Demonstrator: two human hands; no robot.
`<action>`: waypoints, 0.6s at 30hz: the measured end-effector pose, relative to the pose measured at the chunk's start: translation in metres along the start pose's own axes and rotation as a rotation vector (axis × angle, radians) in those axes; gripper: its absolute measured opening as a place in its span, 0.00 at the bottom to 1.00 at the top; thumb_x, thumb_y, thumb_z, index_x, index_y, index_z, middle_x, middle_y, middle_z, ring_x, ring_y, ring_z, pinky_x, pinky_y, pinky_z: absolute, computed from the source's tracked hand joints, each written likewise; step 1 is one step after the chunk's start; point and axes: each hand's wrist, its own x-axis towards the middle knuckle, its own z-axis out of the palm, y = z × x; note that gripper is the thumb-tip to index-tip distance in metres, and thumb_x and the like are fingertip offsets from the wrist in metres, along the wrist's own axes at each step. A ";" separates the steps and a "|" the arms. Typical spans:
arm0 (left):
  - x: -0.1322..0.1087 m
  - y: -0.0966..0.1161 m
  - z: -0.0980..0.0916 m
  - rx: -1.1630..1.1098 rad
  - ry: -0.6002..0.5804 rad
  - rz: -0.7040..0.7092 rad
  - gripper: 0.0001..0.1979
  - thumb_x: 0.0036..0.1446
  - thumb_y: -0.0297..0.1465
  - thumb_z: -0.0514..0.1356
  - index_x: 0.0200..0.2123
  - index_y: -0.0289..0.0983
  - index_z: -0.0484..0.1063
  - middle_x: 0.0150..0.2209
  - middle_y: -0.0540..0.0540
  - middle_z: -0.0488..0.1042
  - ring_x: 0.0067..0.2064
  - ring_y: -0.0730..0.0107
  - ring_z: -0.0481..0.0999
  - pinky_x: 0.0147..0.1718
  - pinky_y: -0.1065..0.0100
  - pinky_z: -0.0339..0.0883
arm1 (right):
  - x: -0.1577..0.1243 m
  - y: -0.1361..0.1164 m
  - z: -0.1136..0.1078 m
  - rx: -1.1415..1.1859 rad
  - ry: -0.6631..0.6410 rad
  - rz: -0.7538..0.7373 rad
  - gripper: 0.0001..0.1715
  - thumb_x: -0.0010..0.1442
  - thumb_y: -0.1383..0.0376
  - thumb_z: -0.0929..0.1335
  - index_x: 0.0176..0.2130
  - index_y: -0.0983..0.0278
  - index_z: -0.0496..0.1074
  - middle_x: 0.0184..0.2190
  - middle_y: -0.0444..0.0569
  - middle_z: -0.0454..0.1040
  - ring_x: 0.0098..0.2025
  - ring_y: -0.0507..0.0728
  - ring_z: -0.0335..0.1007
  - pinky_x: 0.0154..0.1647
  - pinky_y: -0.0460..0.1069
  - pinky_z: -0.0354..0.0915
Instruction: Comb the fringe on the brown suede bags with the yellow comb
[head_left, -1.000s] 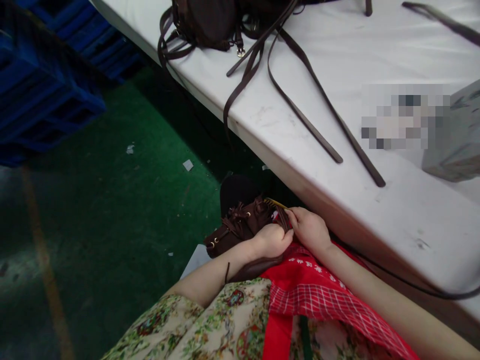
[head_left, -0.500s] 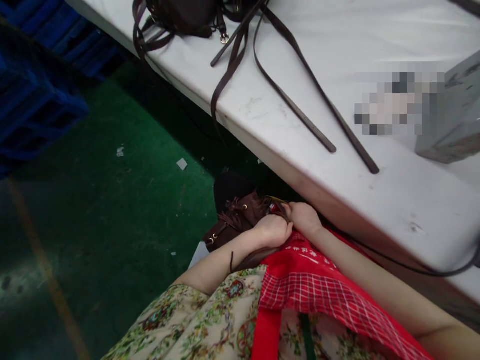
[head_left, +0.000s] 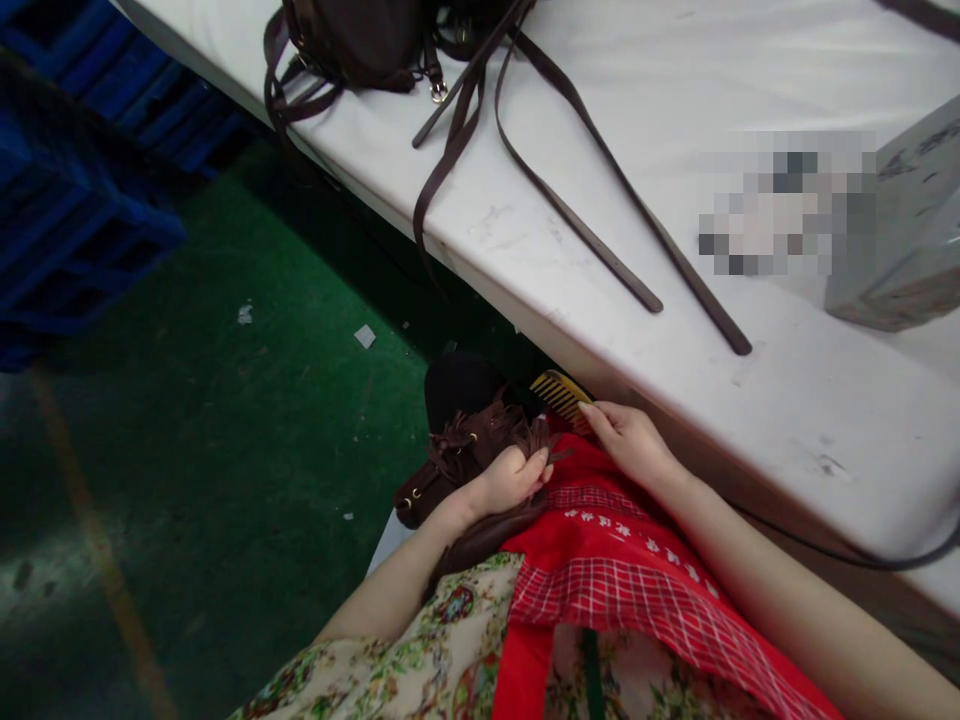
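On my lap lies a dark brown bag (head_left: 442, 478) with gold eyelets and fringe. My left hand (head_left: 514, 478) is closed on a bunch of the fringe (head_left: 534, 436) at the bag's right side. A yellow comb (head_left: 564, 392) with wide teeth is pinched in my right hand (head_left: 628, 438), beside the table edge. Comb and fringe are apart. Part of the bag is hidden under my left hand and forearm. A red apron (head_left: 600, 515) covers my lap beneath both hands.
The white table (head_left: 540, 270) runs along my right, with long brown straps (head_left: 637, 200) and another dark brown bag (head_left: 360, 40) on it. A clear-wrapped box (head_left: 900, 240) stands at the right. Blue pallets (head_left: 75, 220) are stacked on the green floor (head_left: 292, 420).
My hands have moved apart. My right hand has drawn right with the comb, which now shows fully, away from the fringe. The left has shifted slightly left, still gripping the fringe.
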 end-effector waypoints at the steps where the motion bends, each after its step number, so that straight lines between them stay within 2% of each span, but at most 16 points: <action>1: 0.000 0.003 0.000 0.069 0.000 0.025 0.22 0.65 0.41 0.42 0.25 0.35 0.63 0.17 0.54 0.58 0.20 0.77 0.58 0.22 0.72 0.54 | -0.005 -0.007 0.002 -0.077 0.006 -0.100 0.27 0.66 0.51 0.56 0.30 0.63 0.72 0.28 0.48 0.75 0.31 0.54 0.70 0.36 0.47 0.62; 3: 0.001 0.008 0.000 0.220 -0.007 0.096 0.19 0.65 0.35 0.43 0.28 0.35 0.67 0.20 0.51 0.64 0.24 0.75 0.64 0.27 0.72 0.60 | -0.014 -0.018 0.006 -0.240 -0.059 -0.222 0.26 0.68 0.54 0.56 0.31 0.63 0.73 0.30 0.48 0.75 0.34 0.54 0.71 0.38 0.46 0.62; 5: 0.001 0.012 0.001 0.360 -0.022 0.179 0.16 0.63 0.31 0.45 0.28 0.35 0.68 0.26 0.49 0.69 0.30 0.73 0.68 0.35 0.70 0.63 | -0.020 -0.022 0.012 -0.405 -0.134 -0.240 0.24 0.68 0.56 0.56 0.34 0.62 0.74 0.32 0.48 0.76 0.35 0.54 0.72 0.38 0.46 0.62; 8: 0.001 0.014 0.004 0.520 -0.017 0.258 0.16 0.63 0.30 0.45 0.30 0.35 0.69 0.30 0.46 0.72 0.34 0.69 0.70 0.43 0.67 0.64 | -0.018 -0.018 0.019 -0.604 -0.114 -0.159 0.23 0.69 0.58 0.55 0.40 0.62 0.74 0.35 0.50 0.76 0.36 0.56 0.73 0.36 0.47 0.62; 11: 0.001 0.015 0.009 0.550 0.047 0.259 0.16 0.64 0.32 0.45 0.33 0.34 0.70 0.32 0.43 0.74 0.37 0.66 0.72 0.45 0.64 0.64 | -0.005 -0.006 0.020 -0.661 -0.087 -0.010 0.24 0.69 0.57 0.54 0.43 0.62 0.74 0.39 0.53 0.77 0.39 0.58 0.73 0.36 0.48 0.63; 13: 0.000 0.016 0.013 0.514 0.067 0.263 0.17 0.64 0.35 0.45 0.33 0.34 0.70 0.32 0.43 0.74 0.39 0.64 0.72 0.45 0.65 0.64 | 0.007 0.004 0.017 -0.639 -0.107 0.136 0.25 0.68 0.56 0.55 0.42 0.64 0.75 0.39 0.56 0.77 0.39 0.59 0.74 0.38 0.49 0.63; 15: -0.001 0.015 0.015 0.448 0.070 0.253 0.18 0.64 0.38 0.46 0.29 0.35 0.69 0.28 0.44 0.72 0.36 0.65 0.72 0.41 0.66 0.65 | 0.018 0.014 0.012 -0.611 -0.132 0.253 0.26 0.67 0.56 0.56 0.37 0.67 0.77 0.36 0.60 0.78 0.36 0.60 0.74 0.37 0.50 0.63; 18: -0.003 0.010 0.013 0.208 0.091 0.151 0.24 0.64 0.43 0.43 0.21 0.36 0.62 0.19 0.49 0.64 0.24 0.73 0.65 0.28 0.69 0.61 | 0.023 0.023 0.004 -0.580 -0.141 0.276 0.28 0.67 0.55 0.56 0.34 0.67 0.77 0.34 0.59 0.78 0.34 0.60 0.75 0.36 0.50 0.63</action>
